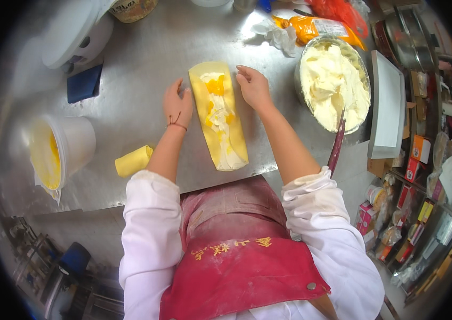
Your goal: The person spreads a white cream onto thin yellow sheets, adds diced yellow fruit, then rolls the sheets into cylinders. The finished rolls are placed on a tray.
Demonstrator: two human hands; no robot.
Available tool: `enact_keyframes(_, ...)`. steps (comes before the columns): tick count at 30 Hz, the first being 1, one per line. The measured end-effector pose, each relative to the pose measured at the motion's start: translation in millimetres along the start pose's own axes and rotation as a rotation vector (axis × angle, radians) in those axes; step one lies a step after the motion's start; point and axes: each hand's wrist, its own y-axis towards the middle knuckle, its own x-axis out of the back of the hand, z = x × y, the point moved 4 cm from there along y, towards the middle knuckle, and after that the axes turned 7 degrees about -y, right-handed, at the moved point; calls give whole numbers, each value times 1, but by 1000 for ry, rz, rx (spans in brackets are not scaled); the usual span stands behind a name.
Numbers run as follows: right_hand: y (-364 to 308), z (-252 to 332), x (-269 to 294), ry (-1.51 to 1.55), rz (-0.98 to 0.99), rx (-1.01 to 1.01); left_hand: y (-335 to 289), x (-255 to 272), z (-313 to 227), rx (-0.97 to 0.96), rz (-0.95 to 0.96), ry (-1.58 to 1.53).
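A long yellow crepe [201,106] lies lengthwise before me on the steel table. White cream [218,113] runs down its middle, with orange mango pieces [216,85] mostly toward the far end. My left hand [177,104] is just beside its left edge, fingers apart and slightly curved, holding nothing. On the other side, my right hand [253,87] is by the upper right edge with its fingers extended; whether a fingertip touches the crepe I cannot tell. A rolled yellow crepe [133,161] rests left of my left forearm.
At the right stands a bowl of cream [335,85] with a dark red-handled spatula [337,146] leaning out. A white tub [74,141] with yellow contents stands at the left, near a dark blue cloth-like piece [84,84]. An orange bag [319,31] lies at the back.
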Motion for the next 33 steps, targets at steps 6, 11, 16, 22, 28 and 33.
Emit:
enact_keyframes(6,30,-2,-20,-51,254,-156,35,-27,-10,58,18,49)
enact_keyframes(11,28,-4,-22,82,376,-156,36,-36,4,245,149,-332)
enact_keyframes(16,14,-14,-16,202,313,-103,22,-18,6,33,182,-326)
enact_keyframes(22,7,-14,-9,161,272,78,15,-8,-5,52,182,-387)
enact_keyframes(28,11,-12,-8,113,299,135,39,-18,-18,173,207,-50)
enact_keyframes(33,12,-12,-5,154,325,143,39,-28,-17,133,419,18)
